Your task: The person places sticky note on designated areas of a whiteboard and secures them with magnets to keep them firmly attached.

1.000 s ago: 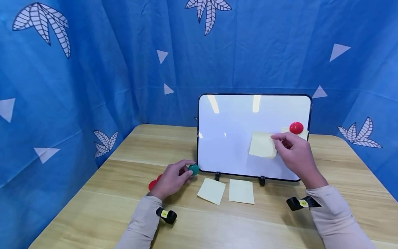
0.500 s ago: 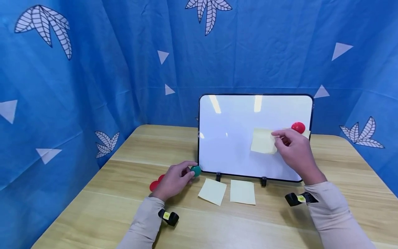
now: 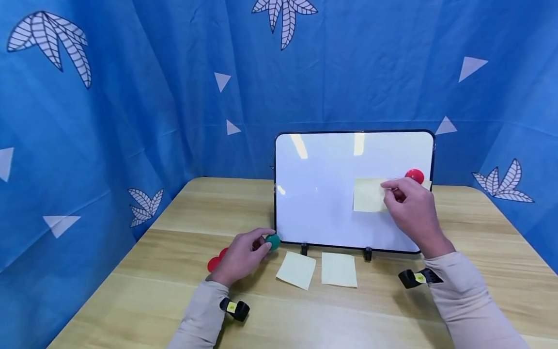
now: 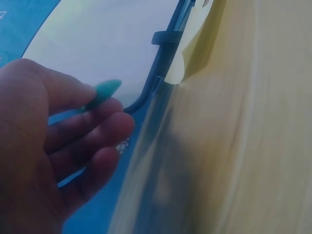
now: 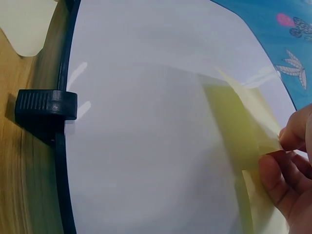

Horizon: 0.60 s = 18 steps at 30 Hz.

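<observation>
My left hand (image 3: pixel 240 254) pinches a round green magnet (image 3: pixel 273 241) between thumb and fingers, by the lower left corner of the whiteboard (image 3: pixel 318 203). In the left wrist view the magnet (image 4: pixel 103 92) shows edge-on at the fingertips. With thumb and forefinger my right hand (image 3: pixel 411 208) pinches the right edge of a pale yellow sticky note (image 3: pixel 367 195) in front of the board. In the right wrist view that note (image 5: pixel 253 105) stands off the board and shades it. A second note, partly hidden by the hand, hangs on the board under a red magnet (image 3: pixel 414 175).
Two sticky notes lie on the wooden table before the board, a tilted left one (image 3: pixel 296 270) and a straighter right one (image 3: pixel 339 270). Red magnets (image 3: pixel 214 264) lie beside my left wrist. Black feet (image 3: pixel 368 254) hold the board's lower edge. A blue curtain (image 3: pixel 366 63) hangs behind.
The note in my right hand has risen slightly on the board and straightened until its edges lie nearly level. My left hand stays almost where it was with the green magnet.
</observation>
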### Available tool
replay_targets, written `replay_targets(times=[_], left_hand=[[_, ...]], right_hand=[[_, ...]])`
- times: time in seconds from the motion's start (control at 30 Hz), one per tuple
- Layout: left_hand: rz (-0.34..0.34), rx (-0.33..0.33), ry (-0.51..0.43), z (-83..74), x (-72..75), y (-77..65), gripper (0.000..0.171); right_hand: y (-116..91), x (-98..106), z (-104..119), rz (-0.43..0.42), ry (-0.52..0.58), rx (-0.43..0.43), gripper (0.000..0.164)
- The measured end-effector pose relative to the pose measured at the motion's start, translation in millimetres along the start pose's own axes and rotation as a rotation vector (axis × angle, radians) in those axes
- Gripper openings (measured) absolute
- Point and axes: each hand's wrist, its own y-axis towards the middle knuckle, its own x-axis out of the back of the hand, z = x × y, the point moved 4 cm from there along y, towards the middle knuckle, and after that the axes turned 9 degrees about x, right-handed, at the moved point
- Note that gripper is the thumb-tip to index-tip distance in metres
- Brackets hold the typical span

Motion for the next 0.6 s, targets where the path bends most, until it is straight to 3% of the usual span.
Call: replay_targets(times=[0.27,0.47,0.6], left_hand=[[-0.019,-0.021,0.012,-9.2,-1.3,-1.2,0.035],[0.007,-0.087,0.020,-16.4,-10.9,-2.3,0.033],[-0.028,-0.115,0.028,-19.9,-13.3,-2.3,0.032]], right_hand=[[-0.9,-3.8,1.4,-0.008,0.007,-0.008,0.023],[-5.1,-7.4,2.9,-0.018,0.009,0.003,0.023],[-4.9,-6.7,2.5,-0.056,-0.002,0.026,0.023]])
